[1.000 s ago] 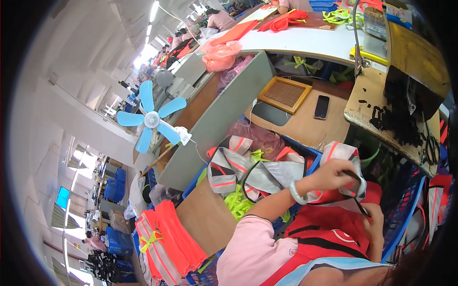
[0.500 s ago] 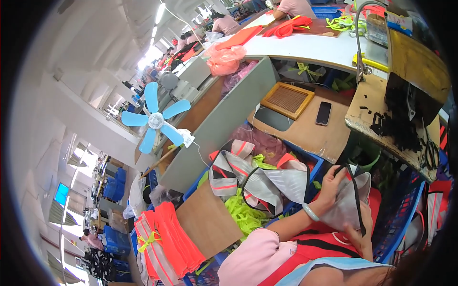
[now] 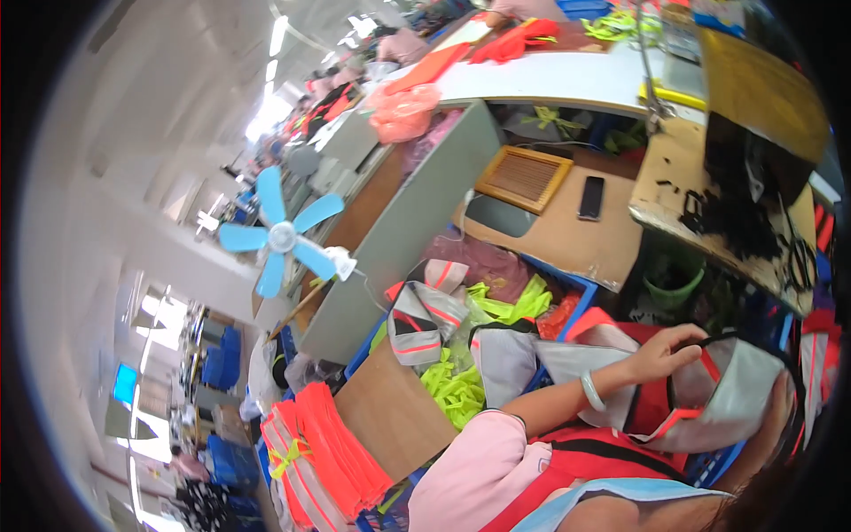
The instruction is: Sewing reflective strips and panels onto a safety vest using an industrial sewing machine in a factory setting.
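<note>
My left hand point(image 3: 660, 353), with a pale bracelet on the wrist, lies with curled fingers on a grey and red fabric piece point(image 3: 731, 390) edged in black, which is held up in front of me. My right hand point(image 3: 773, 434) shows only as a strip of skin at the right rim, mostly hidden behind that fabric. More grey pieces with orange stripes point(image 3: 425, 315) and neon yellow straps point(image 3: 456, 390) fill a blue bin point(image 3: 581, 288) just left of my left hand.
A brown board point(image 3: 394, 412) leans beside stacked orange garments point(image 3: 324, 452). A blue fan point(image 3: 282, 238) stands to the left. On the brown table are a phone point(image 3: 591, 197) and a wooden frame point(image 3: 523, 177). A green bucket point(image 3: 674, 284) sits under a worktop with black scraps point(image 3: 727, 213).
The fabric piece has been turned and spread to the right, now showing its grey side. My left hand has moved right along it. The view has shifted slightly.
</note>
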Demonstrator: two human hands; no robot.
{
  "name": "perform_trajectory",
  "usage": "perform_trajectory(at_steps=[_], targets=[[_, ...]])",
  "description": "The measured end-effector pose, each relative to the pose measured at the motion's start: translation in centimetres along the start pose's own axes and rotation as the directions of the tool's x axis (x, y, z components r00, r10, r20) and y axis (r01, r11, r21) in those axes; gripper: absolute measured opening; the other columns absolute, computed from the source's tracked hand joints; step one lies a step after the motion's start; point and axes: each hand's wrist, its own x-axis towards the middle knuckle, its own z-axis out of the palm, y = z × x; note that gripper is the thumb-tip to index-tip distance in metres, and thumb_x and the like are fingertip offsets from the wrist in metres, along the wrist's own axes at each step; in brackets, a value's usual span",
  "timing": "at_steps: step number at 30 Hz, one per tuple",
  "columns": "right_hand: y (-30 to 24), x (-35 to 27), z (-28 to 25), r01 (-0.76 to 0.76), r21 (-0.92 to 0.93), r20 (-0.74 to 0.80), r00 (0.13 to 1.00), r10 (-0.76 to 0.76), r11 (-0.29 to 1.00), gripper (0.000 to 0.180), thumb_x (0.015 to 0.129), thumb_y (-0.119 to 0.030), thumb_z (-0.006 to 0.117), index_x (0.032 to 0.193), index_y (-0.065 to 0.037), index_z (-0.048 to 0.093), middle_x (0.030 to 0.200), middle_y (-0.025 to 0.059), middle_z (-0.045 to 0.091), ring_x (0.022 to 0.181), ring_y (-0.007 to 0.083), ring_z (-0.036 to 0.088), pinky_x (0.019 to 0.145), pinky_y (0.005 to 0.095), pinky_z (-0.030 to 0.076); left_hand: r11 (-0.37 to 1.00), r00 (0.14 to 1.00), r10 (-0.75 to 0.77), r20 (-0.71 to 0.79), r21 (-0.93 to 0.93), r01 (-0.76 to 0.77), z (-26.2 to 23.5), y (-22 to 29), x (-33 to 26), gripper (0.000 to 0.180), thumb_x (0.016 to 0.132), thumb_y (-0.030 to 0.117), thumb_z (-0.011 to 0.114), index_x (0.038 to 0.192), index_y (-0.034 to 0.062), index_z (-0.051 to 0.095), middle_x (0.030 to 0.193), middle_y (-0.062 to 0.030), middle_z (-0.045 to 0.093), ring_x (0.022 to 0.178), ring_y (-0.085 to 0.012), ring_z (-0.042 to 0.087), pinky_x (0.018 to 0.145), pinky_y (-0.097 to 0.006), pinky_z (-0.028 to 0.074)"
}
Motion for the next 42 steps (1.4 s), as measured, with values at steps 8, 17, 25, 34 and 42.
perform_trajectory(at_steps=[8, 17, 25, 34, 42], targets=[[-5.5, 3.6, 14.0, 0.284, -0.275, 0.528, 0.843, -0.102, 0.918, 0.034, 0.090, -0.024, 0.062, 0.116, -0.001, 0.063, 0.105, 0.0080, 0.066, 0.099, 0.0132, 0.058, 0.087, 0.0285, 0.046, 0.931, 0.981, -0.027, 0.191, 0.363, -0.045, -1.8, 7.1, 8.0, 0.038, 0.086, 0.019, 0.065, 0.118, 0.0007, 0.059, 0.099, -0.0114, 0.067, 0.095, -0.0214, 0.063, 0.083, -0.032, 0.049], [-5.2, 9.0, 14.8, -0.024, -0.120, 0.450, 0.890, 0.076, 0.992, 0.036, 0.091, -0.033, 0.062, 0.109, -0.002, 0.065, 0.095, 0.0023, 0.065, 0.088, 0.0096, 0.057, 0.076, 0.0255, 0.047, 0.918, 0.996, -0.070, 0.057, 0.395, 0.042, -2.5, 6.7, 11.9, 0.023, 0.086, 0.015, 0.068, 0.101, -0.0022, 0.065, 0.084, -0.0045, 0.067, 0.077, -0.0080, 0.058, 0.071, -0.023, 0.047], [-7.3, 12.7, 14.5, 0.183, 0.096, 0.242, 0.949, -0.201, 0.978, 0.026, 0.091, -0.021, 0.062, 0.108, -0.001, 0.061, 0.092, 0.0020, 0.064, 0.083, 0.0078, 0.059, 0.077, 0.0242, 0.050, 0.907, 0.978, -0.209, 0.005, 0.376, 0.192, -5.1, 6.3, 14.9, 0.025, 0.084, 0.018, 0.072, 0.099, -0.0014, 0.068, 0.080, 0.0007, 0.064, 0.075, -0.0052, 0.055, 0.068, -0.021, 0.045], [-7.9, 15.9, 14.2, 0.089, -0.094, 0.300, 0.952, -0.057, 0.992, 0.019, 0.088, -0.019, 0.064, 0.096, -0.002, 0.062, 0.080, -0.0013, 0.060, 0.072, 0.0050, 0.056, 0.065, 0.0200, 0.047, 0.919, 0.965, -0.262, -0.008, 0.303, 0.253, -6.0, 5.1, 17.1, 0.024, 0.084, 0.015, 0.070, 0.102, -0.0007, 0.068, 0.086, 0.0008, 0.065, 0.077, -0.0053, 0.056, 0.070, -0.020, 0.044], [-7.4, 17.3, 15.1, 0.174, -0.087, 0.239, 0.960, -0.149, 0.981, 0.020, 0.086, -0.023, 0.065, 0.087, -0.004, 0.062, 0.075, -0.0034, 0.057, 0.066, 0.0055, 0.050, 0.059, 0.0212, 0.041, 0.926, 0.938, -0.346, -0.020, 0.153, 0.344, -7.1, 3.6, 20.2, 0.025, 0.084, 0.017, 0.070, 0.100, -0.0025, 0.068, 0.084, -0.0006, 0.065, 0.077, -0.0062, 0.056, 0.069, -0.020, 0.044]])
